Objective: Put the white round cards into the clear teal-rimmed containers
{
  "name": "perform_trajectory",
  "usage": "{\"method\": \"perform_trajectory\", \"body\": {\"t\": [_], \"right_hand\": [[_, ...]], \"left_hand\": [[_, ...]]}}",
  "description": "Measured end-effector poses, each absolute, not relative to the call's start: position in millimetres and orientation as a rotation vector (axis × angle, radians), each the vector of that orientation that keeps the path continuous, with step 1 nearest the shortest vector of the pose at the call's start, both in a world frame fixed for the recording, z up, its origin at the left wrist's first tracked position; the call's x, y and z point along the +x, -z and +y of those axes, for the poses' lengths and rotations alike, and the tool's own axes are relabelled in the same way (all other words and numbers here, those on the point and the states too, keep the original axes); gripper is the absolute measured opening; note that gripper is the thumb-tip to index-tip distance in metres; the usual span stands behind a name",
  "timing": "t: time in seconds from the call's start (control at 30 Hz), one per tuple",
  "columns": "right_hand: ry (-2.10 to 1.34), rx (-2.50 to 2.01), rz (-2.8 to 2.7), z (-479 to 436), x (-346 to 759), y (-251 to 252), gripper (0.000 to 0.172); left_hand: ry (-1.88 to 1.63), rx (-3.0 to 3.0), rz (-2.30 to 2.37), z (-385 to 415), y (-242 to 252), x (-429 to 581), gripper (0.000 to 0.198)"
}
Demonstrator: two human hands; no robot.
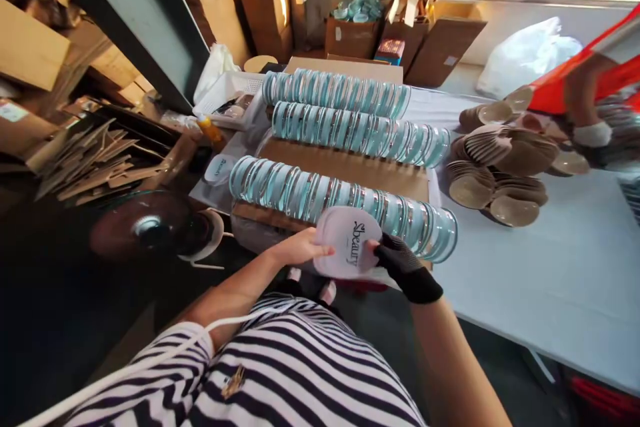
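Between my two hands is a stack of flat, rounded white pieces printed "beauty"; I cannot tell what they are made of. My left hand, bare, grips the left edge with the thumb on top. On the opposite edge, my right hand in a dark fingerless glove pinches the stack, thumb over the print. Just beyond lies a long row of nested clear and teal containers. Two more such rows, a middle one and a far one, lie behind it on cardboard.
Tan bowl-like pieces stand stacked on the white table. A co-worker's arm reaches in at right. Another printed white piece lies at the left corner, near a white basket. A fan stands left.
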State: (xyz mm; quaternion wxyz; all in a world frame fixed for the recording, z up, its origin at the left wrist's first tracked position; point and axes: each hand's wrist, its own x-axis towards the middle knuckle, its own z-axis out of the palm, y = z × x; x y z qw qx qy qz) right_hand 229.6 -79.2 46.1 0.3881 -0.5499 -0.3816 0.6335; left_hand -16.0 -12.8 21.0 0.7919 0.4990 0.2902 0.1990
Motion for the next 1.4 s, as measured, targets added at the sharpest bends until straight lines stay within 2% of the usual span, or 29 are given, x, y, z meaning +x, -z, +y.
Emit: {"method": "perform_trajectory", "body": {"t": [0.07,0.17,0.2,0.23,0.33,0.4,0.5,0.57,0.67,0.8,0.97,1.07,1.17,1.27,1.4], "right_hand": [[-1.639,-1.403,-0.937,-83,235,-42,0.049],[-1.835,-1.208,-0.884,-87,239,-33,0.061],[-1.837,-1.178,-0.851,-87,239,-30,0.064],[-1.8,-1.19,-0.815,-86,240,-27,0.064],[-1.601,-1.4,-0.756,-83,242,-22,0.052],[-1.599,-1.407,-0.793,-85,243,-22,0.05],[-1.781,-1.116,-0.852,-91,241,-21,0.064],[-1.776,-1.032,-0.804,-93,237,-19,0.072],[-1.675,-1.14,-0.724,-95,231,-18,0.067],[-1.667,-1.131,-0.798,-96,227,-27,0.076],[-1.215,-1.414,-0.746,-75,228,-33,0.075],[-0.768,-1.598,-1.012,-71,217,-29,0.07],[-0.289,-1.707,-1.287,-78,190,-23,0.054],[-0.215,-1.779,-1.281,-81,166,-15,0.043],[-0.095,-1.909,-0.732,-82,198,-6,0.053]], "left_hand": [[-0.402,1.098,0.618,-15,-26,-7,0.056],[-0.311,0.887,0.395,-15,-27,6,0.088],[-0.306,0.825,0.37,-14,-25,10,0.092],[-0.316,0.804,0.4,-12,-21,14,0.089],[-0.394,0.921,0.657,-5,-6,17,0.067],[-0.402,0.952,0.676,-4,1,15,0.06],[-0.323,0.786,0.408,-5,3,10,0.07],[-0.327,0.718,0.337,-2,-2,8,0.07],[-0.384,0.757,0.425,6,-12,6,0.058],[-0.277,0.737,0.364,10,-23,5,0.074],[-0.685,0.866,0.663,23,-10,16,0.051],[-0.816,0.891,0.713,31,0,22,0.052],[-0.887,0.839,0.761,33,6,26,0.049],[-0.868,0.773,0.769,27,9,33,0.047],[-0.858,0.709,0.79,19,4,50,0.052]]}}
